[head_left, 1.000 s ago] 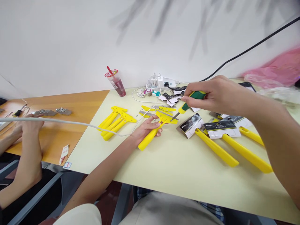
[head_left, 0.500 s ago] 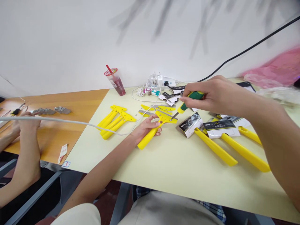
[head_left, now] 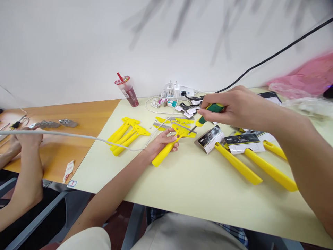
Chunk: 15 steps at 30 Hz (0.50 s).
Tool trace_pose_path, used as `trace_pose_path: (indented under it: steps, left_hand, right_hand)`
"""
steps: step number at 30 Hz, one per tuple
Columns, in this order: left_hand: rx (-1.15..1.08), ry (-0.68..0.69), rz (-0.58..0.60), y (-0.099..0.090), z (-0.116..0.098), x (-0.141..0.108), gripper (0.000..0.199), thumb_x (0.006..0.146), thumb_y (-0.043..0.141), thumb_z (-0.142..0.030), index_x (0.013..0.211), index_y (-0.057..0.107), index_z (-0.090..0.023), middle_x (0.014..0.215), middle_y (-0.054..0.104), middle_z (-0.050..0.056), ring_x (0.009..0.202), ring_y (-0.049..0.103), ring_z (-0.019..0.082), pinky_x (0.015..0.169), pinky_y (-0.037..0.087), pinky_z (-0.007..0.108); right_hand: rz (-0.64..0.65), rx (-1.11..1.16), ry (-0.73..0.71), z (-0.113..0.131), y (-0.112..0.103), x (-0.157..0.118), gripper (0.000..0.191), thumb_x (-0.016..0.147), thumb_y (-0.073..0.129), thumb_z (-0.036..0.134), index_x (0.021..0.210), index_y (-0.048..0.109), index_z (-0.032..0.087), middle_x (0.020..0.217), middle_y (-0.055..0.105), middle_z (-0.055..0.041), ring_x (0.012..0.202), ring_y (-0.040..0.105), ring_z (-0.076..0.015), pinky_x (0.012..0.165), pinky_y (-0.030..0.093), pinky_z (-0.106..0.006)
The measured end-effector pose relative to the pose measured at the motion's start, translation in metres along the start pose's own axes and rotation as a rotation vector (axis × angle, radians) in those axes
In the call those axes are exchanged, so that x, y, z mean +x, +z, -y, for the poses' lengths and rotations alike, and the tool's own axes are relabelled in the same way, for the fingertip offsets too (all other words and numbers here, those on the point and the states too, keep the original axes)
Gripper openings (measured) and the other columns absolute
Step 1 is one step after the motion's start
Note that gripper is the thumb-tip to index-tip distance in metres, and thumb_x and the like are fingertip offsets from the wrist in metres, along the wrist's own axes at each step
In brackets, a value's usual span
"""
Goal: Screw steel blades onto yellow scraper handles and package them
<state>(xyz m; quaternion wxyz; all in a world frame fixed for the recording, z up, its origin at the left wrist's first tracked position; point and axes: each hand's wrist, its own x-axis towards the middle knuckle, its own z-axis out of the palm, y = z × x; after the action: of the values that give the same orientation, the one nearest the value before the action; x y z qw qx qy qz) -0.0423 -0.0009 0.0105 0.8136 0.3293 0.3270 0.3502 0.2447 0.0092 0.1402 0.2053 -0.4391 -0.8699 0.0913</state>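
My left hand [head_left: 160,144] grips the handle of a yellow plastic scraper [head_left: 166,151], whose wide head lies on the table with a metal blade along its edge. My right hand [head_left: 234,109] holds a green-and-yellow screwdriver [head_left: 211,113] above that head. The screwdriver's steel shaft reaches down to the scraper's blade, and its tip is close to or touching the metal. My fingers hide part of the screwdriver handle. Several more yellow scrapers [head_left: 127,137] lie together to the left, and long yellow handles [head_left: 238,163] lie to the right beside printed card packaging [head_left: 243,143].
A co-worker's hands [head_left: 28,139] work at a wooden table on the left, near metal pieces [head_left: 56,124]. A white cable [head_left: 65,135] crosses in front. A cup with a red straw [head_left: 126,91], a power strip [head_left: 186,92] and a pink bag [head_left: 301,78] stand along the wall.
My right hand and the screwdriver have shifted slightly left, with the screwdriver tilted more steeply. My left hand stays on the scraper. The whole view has drifted a little.
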Motion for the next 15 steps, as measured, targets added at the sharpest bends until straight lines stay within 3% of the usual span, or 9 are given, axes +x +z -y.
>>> trace_pose_path:
  steps: [7, 15]
  left_hand:
    - [-0.007, -0.008, -0.004, 0.0007, 0.0004, -0.0005, 0.058, 0.073, 0.099, -0.020, 0.116, 0.060, -0.023, 0.107, 0.065, 0.003, 0.073, 0.065, 0.012, 0.067, 0.050, 0.028]
    - [-0.052, -0.017, -0.002, 0.0010, 0.0010, 0.0004, 0.059, 0.074, 0.098, -0.017, 0.119, 0.060, -0.022, 0.111, 0.066, 0.004, 0.072, 0.063, 0.010, 0.067, 0.050, 0.026]
  right_hand:
    - [-0.003, 0.008, -0.050, -0.0012, 0.0018, 0.0014, 0.036, 0.107, 0.058, 0.058, 0.095, 0.077, 0.030, 0.054, 0.056, 0.0037, 0.048, 0.040, -0.0151, 0.058, 0.035, -0.035]
    - [0.003, 0.004, -0.009, -0.0026, 0.0004, -0.0014, 0.036, 0.106, 0.060, 0.060, 0.099, 0.078, 0.030, 0.059, 0.061, 0.0031, 0.052, 0.046, -0.0164, 0.061, 0.036, -0.035]
